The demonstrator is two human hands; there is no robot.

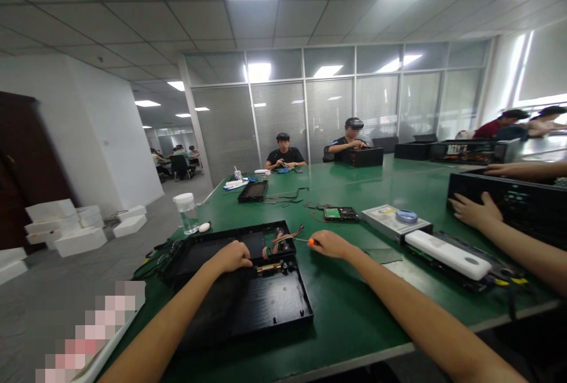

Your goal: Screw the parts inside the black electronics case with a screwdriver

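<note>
An opened black case lies on the green table, its rear half (217, 248) beside a front panel (279, 297). My left hand (233, 256) is closed at the edge where the two parts meet; its fingertips are partly hidden, and what they grip cannot be made out. My right hand (330, 244) is closed round the orange handle of a screwdriver (312, 242). The screwdriver's thin shaft points left toward the case. Coloured wires (277, 245) rise from the case's right end, close to the shaft.
Right of my hand lie a silver box (392, 222) with a blue roll and a white bar-shaped device (447, 255). Behind is a green circuit board (339, 213). A water jar (186, 215) stands left. Another person's hands hold a black chassis (514, 203) at right.
</note>
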